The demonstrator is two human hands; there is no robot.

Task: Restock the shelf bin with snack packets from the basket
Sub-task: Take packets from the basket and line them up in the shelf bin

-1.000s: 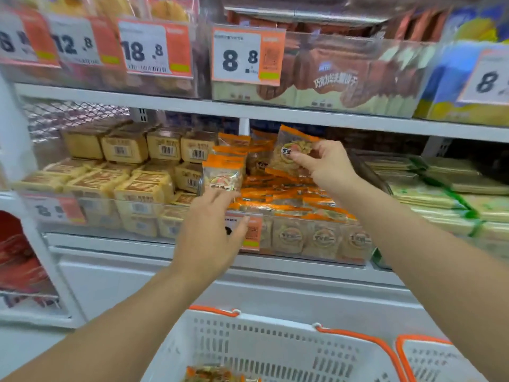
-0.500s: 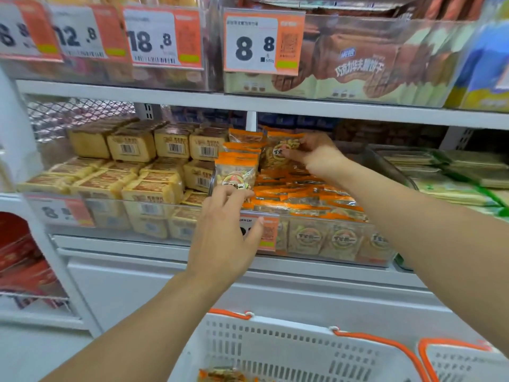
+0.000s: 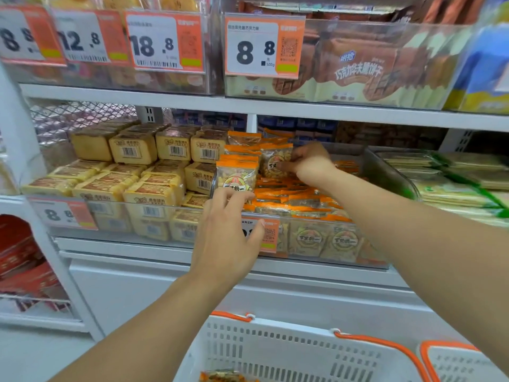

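Observation:
A clear shelf bin (image 3: 303,244) on the middle shelf holds several orange-topped snack packets. My left hand (image 3: 228,232) reaches over the bin's front edge, its fingertips holding the bottom of an upright packet (image 3: 237,172) at the bin's left side. Deeper in the bin, my right hand (image 3: 308,161) pinches another upright packet (image 3: 274,158) among the back rows. A white basket with orange handles (image 3: 292,351) sits below, with one packet (image 3: 223,376) showing at its bottom.
Yellow cake packs (image 3: 132,175) fill the bin to the left; green-edged packs (image 3: 454,183) fill the bin to the right. The shelf above (image 3: 248,104) carries price tags and biscuit bags. A second basket (image 3: 454,362) stands at the lower right.
My right hand has carried its packet down and further back into the bin among the upright rows. My left hand has stayed on the front-left packet.

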